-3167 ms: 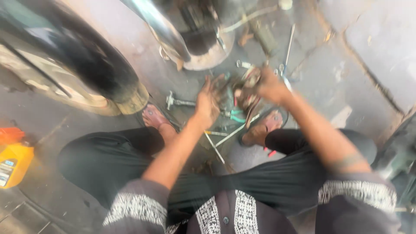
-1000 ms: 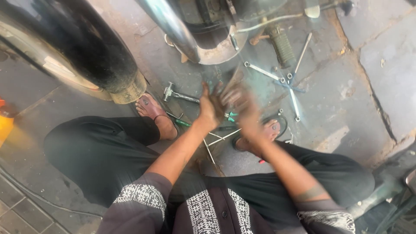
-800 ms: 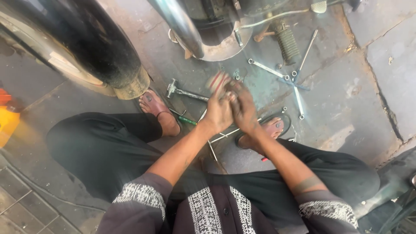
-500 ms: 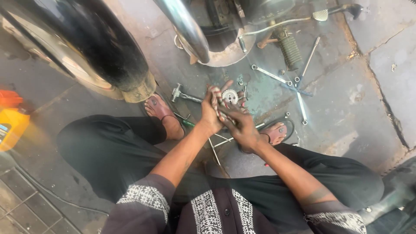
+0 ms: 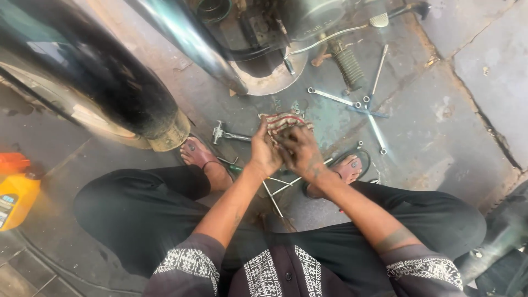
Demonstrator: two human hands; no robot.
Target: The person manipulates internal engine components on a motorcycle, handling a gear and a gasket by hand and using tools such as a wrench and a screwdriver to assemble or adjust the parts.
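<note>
A squatting person's left hand point(image 5: 265, 154) and right hand point(image 5: 300, 153) press together, both gripping a striped rag point(image 5: 284, 121) held above the oily pavement point(image 5: 440, 110), with spanners point(image 5: 352, 104) and a motorcycle exhaust pipe point(image 5: 187, 41) just beyond, yellow bottle point(image 5: 15, 198) at left.

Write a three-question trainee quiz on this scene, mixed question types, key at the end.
1. True or false: both hands are closed on the striped rag.
2. Which item stands at the picture's left edge? A) yellow jug with orange cap B) blue bucket C) green crate
3. Fill in: the spanners lie on the ______ pavement, apart from the hands.

Key: 1 true: left hand and right hand press together on the rag. 2 A. 3 stone.
</note>
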